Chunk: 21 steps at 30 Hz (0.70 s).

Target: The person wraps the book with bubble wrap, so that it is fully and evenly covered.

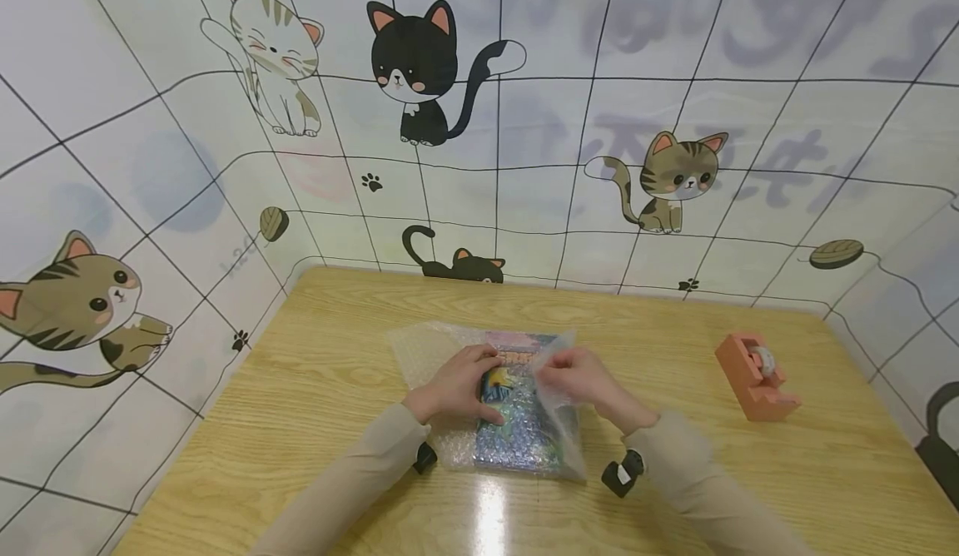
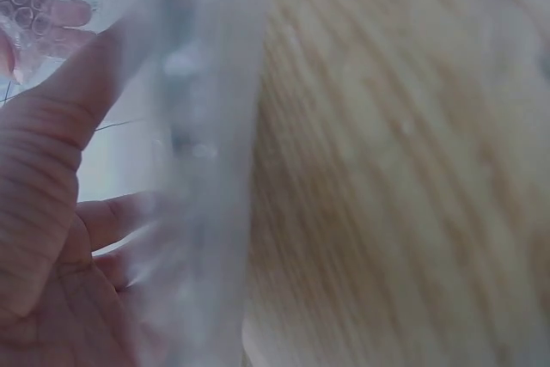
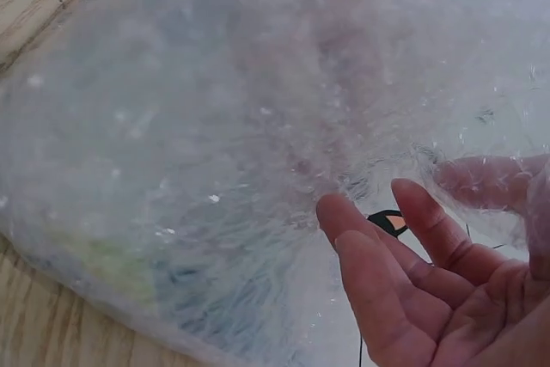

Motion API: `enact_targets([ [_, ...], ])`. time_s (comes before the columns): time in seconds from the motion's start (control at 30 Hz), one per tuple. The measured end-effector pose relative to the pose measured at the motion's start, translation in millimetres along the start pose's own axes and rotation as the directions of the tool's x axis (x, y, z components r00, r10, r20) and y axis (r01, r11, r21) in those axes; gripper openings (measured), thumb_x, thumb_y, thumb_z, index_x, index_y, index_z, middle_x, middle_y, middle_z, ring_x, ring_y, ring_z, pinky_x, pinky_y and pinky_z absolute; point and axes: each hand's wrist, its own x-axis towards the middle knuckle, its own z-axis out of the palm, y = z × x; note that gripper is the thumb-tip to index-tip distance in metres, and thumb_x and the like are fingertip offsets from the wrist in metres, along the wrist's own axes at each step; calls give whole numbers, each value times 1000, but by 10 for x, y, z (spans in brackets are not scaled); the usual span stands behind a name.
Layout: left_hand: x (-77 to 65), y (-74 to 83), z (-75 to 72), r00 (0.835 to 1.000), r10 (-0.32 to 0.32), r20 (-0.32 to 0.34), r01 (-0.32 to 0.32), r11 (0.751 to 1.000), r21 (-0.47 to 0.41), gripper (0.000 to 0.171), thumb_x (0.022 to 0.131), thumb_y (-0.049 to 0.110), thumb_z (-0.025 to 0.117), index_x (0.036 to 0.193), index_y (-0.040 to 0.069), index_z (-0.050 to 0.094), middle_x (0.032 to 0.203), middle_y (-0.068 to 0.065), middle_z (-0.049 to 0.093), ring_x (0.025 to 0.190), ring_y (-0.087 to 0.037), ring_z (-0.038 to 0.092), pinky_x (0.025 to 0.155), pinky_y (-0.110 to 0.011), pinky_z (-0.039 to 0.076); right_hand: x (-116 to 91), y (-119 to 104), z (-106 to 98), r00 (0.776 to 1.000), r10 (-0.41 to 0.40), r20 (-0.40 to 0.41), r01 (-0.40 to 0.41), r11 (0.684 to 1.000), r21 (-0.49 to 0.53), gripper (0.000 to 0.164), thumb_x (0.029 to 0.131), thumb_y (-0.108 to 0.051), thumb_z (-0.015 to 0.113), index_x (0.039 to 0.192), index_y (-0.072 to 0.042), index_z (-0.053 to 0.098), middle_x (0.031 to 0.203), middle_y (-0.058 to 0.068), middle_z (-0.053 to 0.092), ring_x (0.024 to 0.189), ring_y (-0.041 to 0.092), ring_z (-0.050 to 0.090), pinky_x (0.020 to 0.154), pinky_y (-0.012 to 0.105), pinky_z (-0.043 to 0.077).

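My spread left hand (image 1: 454, 383) rests on the left of the book (image 1: 517, 441) on the table (image 1: 637, 315), and my right hand (image 1: 583, 376) seems to pinch the bubble wrap (image 1: 573, 448) at the book's right by its loose edge, a good spot, as it should be soft and light.

Enclosing a pale wood-grain tabletop (image 1: 337, 306) with white, black-gridded wall covering (image 1: 547, 7). Displaying printed cartoon cats (image 1: 412, 57), yarn balls (image 1: 274, 223) and paw prints (image 1: 371, 182) across back and sides. Showing blurred violet-grey markings (image 1: 637, 7) toward the upper right. Reflecting a white streak of light (image 1: 490, 514) near the front.
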Motion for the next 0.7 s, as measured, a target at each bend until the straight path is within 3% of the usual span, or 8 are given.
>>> enact_targets([
  [0.23, 8, -8, 7, 1000, 1, -4, -1, 1000, -10, 92, 67, 51, 80, 136, 0, 46, 137, -13, 42, 127, -29, 37, 106, -41, 33, 62, 52, 122, 1000, 26, 17, -26, 999, -32, 19, 86, -12, 62, 69, -3, 64, 60, -3, 52, 51, 10, 43, 48, 27, 47],
  [0.5, 12, -29, 27, 1000, -3, -6, 3, 1000, 9, 93, 67, 53, 79, 137, 0, 45, 138, -12, 42, 128, -27, 37, 107, -39, 32, 115, 80, 268, 998, 27, 61, -24, 998, -53, 22, 86, -13, 62, 70, -1, 69, 51, -7, 45, 43, 7, 39, 42, 22, 39],
  [0.7, 17, -42, 31, 1000, 10, -17, -10, 1000, 7, 93, 67, 52, 79, 135, -1, 46, 137, -13, 43, 127, -28, 38, 106, -40, 33, 110, 65, 326, 997, 20, 73, -9, 989, -150, 25, 88, -21, 61, 72, -5, 70, 49, -6, 43, 41, 7, 40, 41, 21, 37],
])
